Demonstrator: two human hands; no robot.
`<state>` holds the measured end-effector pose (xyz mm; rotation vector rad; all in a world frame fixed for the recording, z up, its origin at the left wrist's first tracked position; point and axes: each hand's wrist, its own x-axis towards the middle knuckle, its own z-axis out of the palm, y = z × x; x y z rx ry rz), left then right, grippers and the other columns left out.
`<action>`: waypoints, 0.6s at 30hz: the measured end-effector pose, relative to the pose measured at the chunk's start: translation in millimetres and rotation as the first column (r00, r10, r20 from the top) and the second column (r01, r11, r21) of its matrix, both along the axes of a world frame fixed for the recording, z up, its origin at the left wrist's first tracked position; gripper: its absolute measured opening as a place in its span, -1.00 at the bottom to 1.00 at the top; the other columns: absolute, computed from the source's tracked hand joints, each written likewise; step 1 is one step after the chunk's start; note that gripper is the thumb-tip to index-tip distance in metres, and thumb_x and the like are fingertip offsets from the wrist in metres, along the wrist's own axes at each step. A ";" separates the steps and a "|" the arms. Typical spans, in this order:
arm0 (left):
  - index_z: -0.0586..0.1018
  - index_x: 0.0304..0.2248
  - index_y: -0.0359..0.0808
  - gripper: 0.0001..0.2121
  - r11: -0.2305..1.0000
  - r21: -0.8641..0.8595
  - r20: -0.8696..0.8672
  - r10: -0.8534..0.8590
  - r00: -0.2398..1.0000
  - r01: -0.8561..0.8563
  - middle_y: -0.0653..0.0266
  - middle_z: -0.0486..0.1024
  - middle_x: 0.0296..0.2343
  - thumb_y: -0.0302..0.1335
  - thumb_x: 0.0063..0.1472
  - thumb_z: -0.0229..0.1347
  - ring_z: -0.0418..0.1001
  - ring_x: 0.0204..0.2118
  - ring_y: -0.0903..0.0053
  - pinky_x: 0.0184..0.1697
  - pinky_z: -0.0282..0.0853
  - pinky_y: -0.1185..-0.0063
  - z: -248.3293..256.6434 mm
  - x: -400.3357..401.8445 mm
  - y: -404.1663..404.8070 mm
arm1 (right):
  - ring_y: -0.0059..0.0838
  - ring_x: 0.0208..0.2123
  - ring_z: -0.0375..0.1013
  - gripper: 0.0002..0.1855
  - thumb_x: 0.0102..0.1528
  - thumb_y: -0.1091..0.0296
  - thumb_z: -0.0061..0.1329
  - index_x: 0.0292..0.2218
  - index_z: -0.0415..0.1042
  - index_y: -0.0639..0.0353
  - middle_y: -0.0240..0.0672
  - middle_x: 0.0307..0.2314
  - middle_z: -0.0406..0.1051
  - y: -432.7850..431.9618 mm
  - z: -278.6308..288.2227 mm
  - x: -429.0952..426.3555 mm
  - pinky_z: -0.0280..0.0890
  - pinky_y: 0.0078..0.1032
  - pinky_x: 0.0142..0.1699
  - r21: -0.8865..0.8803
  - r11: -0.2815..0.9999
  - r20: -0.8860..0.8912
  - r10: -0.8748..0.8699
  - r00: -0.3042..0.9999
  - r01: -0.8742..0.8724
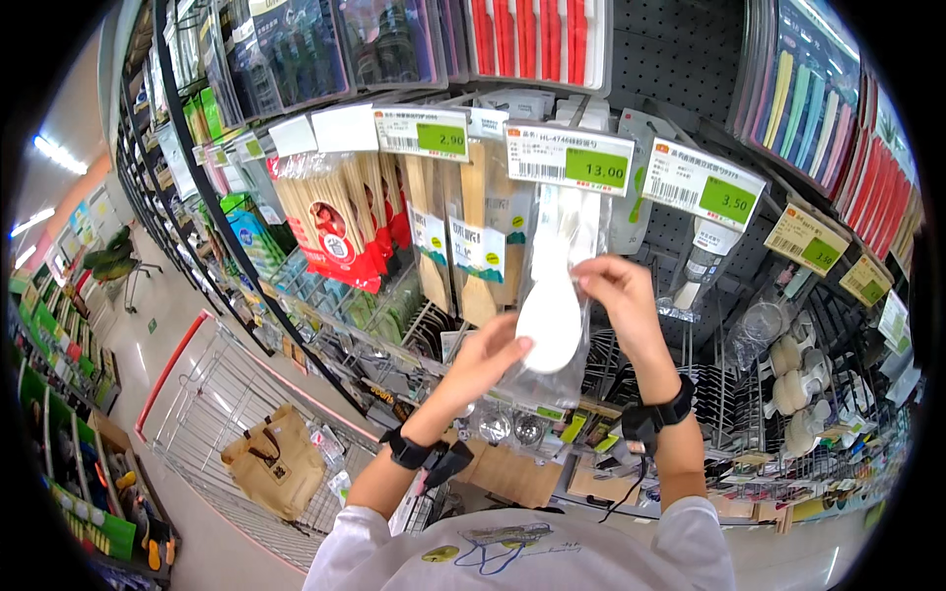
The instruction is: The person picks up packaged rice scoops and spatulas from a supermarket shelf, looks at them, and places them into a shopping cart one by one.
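A white rice spoon (pixel 550 325) in a clear plastic bag hangs below a price tag (pixel 569 159) on the rack. My left hand (pixel 484 358) holds the lower left side of the bag, its thumb on the spoon's bowl. My right hand (pixel 617 292) pinches the bag's right edge beside the spoon's neck. To the left hang packaged wooden spatulas (pixel 482 292) and a red-and-clear pack of wooden sticks (pixel 329 229). Right of my right hand hangs another packaged utensil (pixel 691 277).
A shopping cart (pixel 203 384) with a beige bag (pixel 277 465) stands at the lower left. Packs of red chopsticks (pixel 532 41) hang above. Several brushes (pixel 794 391) hang at the right, and metal hooks extend from the rack. A floor aisle runs along the left.
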<state>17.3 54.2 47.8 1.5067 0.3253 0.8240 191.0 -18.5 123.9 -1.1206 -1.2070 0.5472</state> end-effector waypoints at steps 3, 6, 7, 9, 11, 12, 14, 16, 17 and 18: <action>0.33 -0.19 -0.42 -0.68 0.978 -0.062 -0.039 -0.201 0.979 0.199 0.35 0.39 -0.37 -0.38 0.11 -0.05 0.30 -0.34 0.74 -0.30 0.24 0.73 14.8 -12.4 -22.7 | -0.65 -0.45 0.32 -0.88 -0.10 0.62 -0.16 -0.46 0.40 0.35 -0.35 -0.50 0.35 -22.2 4.0 -12.4 0.21 -0.72 -0.34 -0.012 0.999 0.002 0.052 0.999 -0.052; 0.38 -0.26 -0.42 -0.74 0.971 -0.043 -0.104 -0.239 0.965 0.236 0.39 0.40 -0.42 -0.40 0.11 -0.05 0.30 -0.39 0.77 -0.33 0.24 0.73 19.1 -26.6 -34.7 | -0.64 -0.42 0.31 -0.88 -0.10 0.65 -0.17 -0.45 0.38 0.34 -0.35 -0.47 0.27 -35.6 2.6 -25.4 0.20 -0.72 -0.32 0.036 0.993 0.031 0.111 0.993 -0.112; 0.39 -0.27 -0.40 -0.75 0.965 -0.036 -0.108 -0.261 0.959 0.259 0.39 0.40 -0.43 -0.41 0.10 -0.04 0.29 -0.39 0.77 -0.34 0.24 0.73 16.9 -28.6 -38.3 | -0.64 -0.43 0.30 -0.87 -0.10 0.65 -0.18 -0.45 0.38 0.33 -0.35 -0.46 0.25 -42.1 4.2 -30.4 0.19 -0.73 -0.33 0.049 0.993 0.044 0.109 0.993 -0.111; 0.40 -0.28 -0.39 -0.76 0.958 -0.068 -0.082 -0.284 0.955 0.279 0.39 0.40 -0.44 -0.40 0.09 -0.02 0.28 -0.39 0.77 -0.34 0.23 0.73 16.6 -33.8 -49.9 | -0.65 -0.46 0.27 -0.85 -0.15 0.70 -0.22 -0.49 0.37 0.33 -0.36 -0.48 0.22 -51.3 4.8 -39.2 0.16 -0.74 -0.38 0.040 0.997 0.140 0.057 0.989 -0.064; 0.40 -0.28 -0.40 -0.76 0.948 -0.033 -0.076 -0.319 0.945 0.317 0.40 0.40 -0.44 -0.40 0.09 -0.02 0.28 -0.40 0.76 -0.35 0.22 0.73 10.8 -40.6 -53.0 | -0.65 -0.47 0.26 -0.84 -0.18 0.70 -0.22 -0.51 0.37 0.32 -0.34 -0.49 0.22 -58.0 4.7 -46.5 0.14 -0.76 -0.40 0.025 0.999 0.170 0.042 0.984 -0.047; 0.40 -0.28 -0.40 -0.76 0.944 -0.020 -0.074 -0.330 0.941 0.330 0.40 0.40 -0.44 -0.40 0.09 -0.02 0.27 -0.40 0.76 -0.35 0.22 0.72 8.0 -45.5 -54.2 | -0.65 -0.48 0.25 -0.84 -0.18 0.70 -0.23 -0.51 0.37 0.32 -0.34 -0.49 0.22 -60.8 5.9 -52.3 0.13 -0.77 -0.40 0.028 0.997 0.154 0.063 0.986 -0.068; 0.39 -0.28 -0.41 -0.75 0.939 -0.034 -0.094 -0.344 0.934 0.343 0.41 0.40 -0.45 -0.40 0.09 -0.02 0.26 -0.40 0.76 -0.34 0.21 0.72 5.1 -55.8 -55.8 | -0.66 -0.49 0.24 -0.84 -0.18 0.70 -0.23 -0.52 0.37 0.31 -0.33 -0.50 0.21 -63.3 7.6 -63.8 0.11 -0.78 -0.41 0.034 0.993 0.122 0.108 0.987 -0.113; 0.37 -0.24 -0.42 -0.73 0.939 -0.060 -0.083 -0.343 0.936 0.339 0.41 0.39 -0.43 -0.40 0.10 -0.03 0.25 -0.38 0.77 -0.32 0.20 0.73 8.6 -65.4 -61.7 | -0.65 -0.49 0.23 -0.83 -0.18 0.71 -0.24 -0.52 0.37 0.31 -0.33 -0.50 0.21 -64.2 -0.3 -69.0 0.10 -0.77 -0.42 0.059 0.993 0.198 0.087 0.976 -0.100; 0.37 -0.23 -0.42 -0.72 0.944 -0.098 -0.080 -0.323 0.943 0.315 0.40 0.39 -0.42 -0.40 0.10 -0.04 0.25 -0.38 0.77 -0.32 0.20 0.73 8.7 -70.4 -61.0 | -0.65 -0.49 0.22 -0.83 -0.18 0.72 -0.25 -0.52 0.37 0.31 -0.33 -0.51 0.21 -62.7 -3.0 -71.6 0.10 -0.77 -0.42 0.071 0.993 0.237 0.078 0.968 -0.097; 0.36 -0.22 -0.42 -0.72 0.946 -0.144 -0.076 -0.302 0.950 0.289 0.40 0.38 -0.42 -0.40 0.11 -0.04 0.24 -0.37 0.77 -0.31 0.20 0.73 6.9 -75.7 -61.5 | -0.64 -0.49 0.22 -0.83 -0.18 0.72 -0.25 -0.52 0.36 0.32 -0.34 -0.51 0.20 -59.9 -6.2 -78.2 0.10 -0.75 -0.41 0.114 0.991 0.236 0.045 0.971 -0.074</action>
